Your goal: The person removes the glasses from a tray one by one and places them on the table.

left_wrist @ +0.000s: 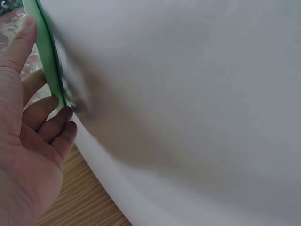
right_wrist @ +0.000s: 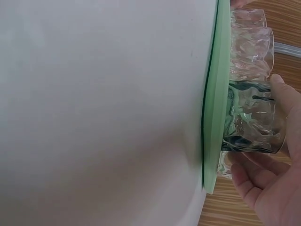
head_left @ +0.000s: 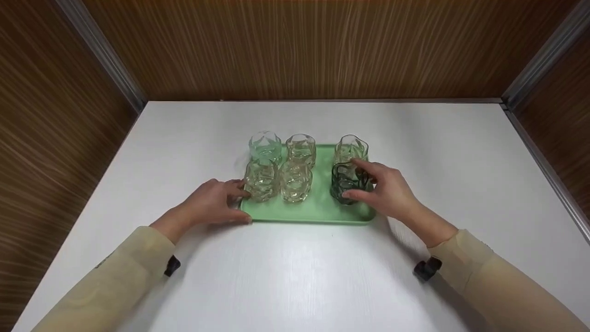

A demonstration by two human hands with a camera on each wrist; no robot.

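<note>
2 beige sleeves (head_left: pixel 115 281), black wrist mounts (head_left: pixel 427 268)

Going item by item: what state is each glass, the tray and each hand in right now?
Dark green glass: upright on the tray, held in the right hand's grip.
Five clear glasses: upright, empty, untouched.
Green tray: flat on the white table.
Left hand: fingers relaxed, touching the tray's left edge.
Right hand: fingers curled round the dark green glass.

The right hand (head_left: pixel 387 191) covers the near right side of the dark green glass (head_left: pixel 346 183); the right-wrist view cuts that hand off at its edge; in the left-wrist view the clear glasses (left_wrist: pixel 11 28) are a blur behind the left hand's (left_wrist: pixel 28 141) fingers.
</note>
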